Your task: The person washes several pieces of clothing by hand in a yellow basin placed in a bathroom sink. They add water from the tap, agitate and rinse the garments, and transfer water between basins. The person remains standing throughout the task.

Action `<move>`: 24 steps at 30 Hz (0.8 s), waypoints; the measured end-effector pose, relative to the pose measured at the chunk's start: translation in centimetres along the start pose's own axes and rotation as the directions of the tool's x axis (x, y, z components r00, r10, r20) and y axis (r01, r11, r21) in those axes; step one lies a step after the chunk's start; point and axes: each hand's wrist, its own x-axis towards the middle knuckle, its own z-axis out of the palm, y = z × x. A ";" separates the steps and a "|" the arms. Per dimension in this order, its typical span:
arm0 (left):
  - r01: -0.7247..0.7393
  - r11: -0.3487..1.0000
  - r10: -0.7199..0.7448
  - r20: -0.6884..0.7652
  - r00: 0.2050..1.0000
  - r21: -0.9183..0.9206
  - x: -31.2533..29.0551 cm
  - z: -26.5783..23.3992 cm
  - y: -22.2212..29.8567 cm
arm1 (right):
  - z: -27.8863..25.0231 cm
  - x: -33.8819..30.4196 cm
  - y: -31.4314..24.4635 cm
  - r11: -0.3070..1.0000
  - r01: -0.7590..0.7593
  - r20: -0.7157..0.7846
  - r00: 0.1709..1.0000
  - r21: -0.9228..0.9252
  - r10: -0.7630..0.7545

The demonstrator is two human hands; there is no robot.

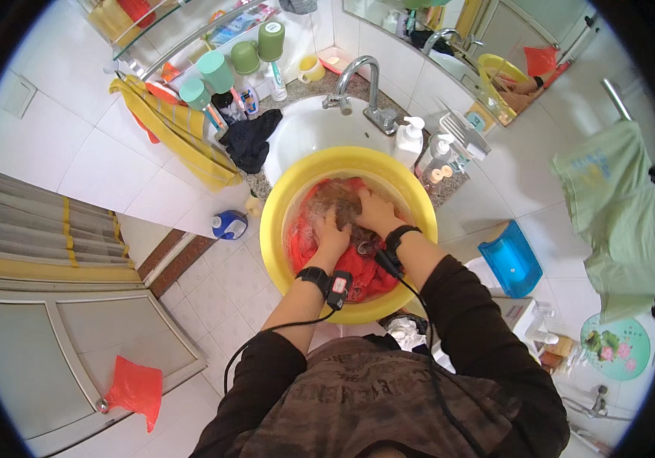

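Observation:
A large yellow basin (pixel 272 229) sits at the front of the white sink, holding murky water, a soaked red cloth (pixel 369 286) and a brownish wet cloth (pixel 336 194) on top of it. Inside the basin, my left hand (pixel 333 235) presses into the brown cloth from the left, fingers bent and partly sunk in the wet fabric. Opposite it, my right hand (pixel 378 214) grips the same cloth, its fingertips partly hidden by the folds. Each wrist wears a black band with a small cabled device; the left device (pixel 339 290) hangs over the basin's near rim.
Behind the basin are the white sink (pixel 320 126), a chrome faucet (pixel 373 88) and a black cloth (pixel 251 141). Pump bottles (pixel 410 141) stand right of the sink. Green cups (pixel 245 58) line the back left. A blue bottle (pixel 230 224) stands on the floor at left.

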 end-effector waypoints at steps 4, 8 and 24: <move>0.262 0.695 -0.313 0.046 0.948 -0.670 -0.4 -1.4 1.2 | -4.6 -3.1 -2.0 0.788 0.241 -0.105 0.970 0.567 -0.221; 0.249 -0.088 -0.077 0.256 0.964 -0.964 -1.2 -4.4 3.7 | -6.4 -6.7 -6.3 0.676 0.354 -0.244 0.935 0.646 -0.257; 0.067 0.986 -0.101 -0.231 0.968 -0.150 -1.4 -3.9 2.6 | -1.7 -2.6 1.3 0.986 0.157 -0.305 0.943 0.057 -0.132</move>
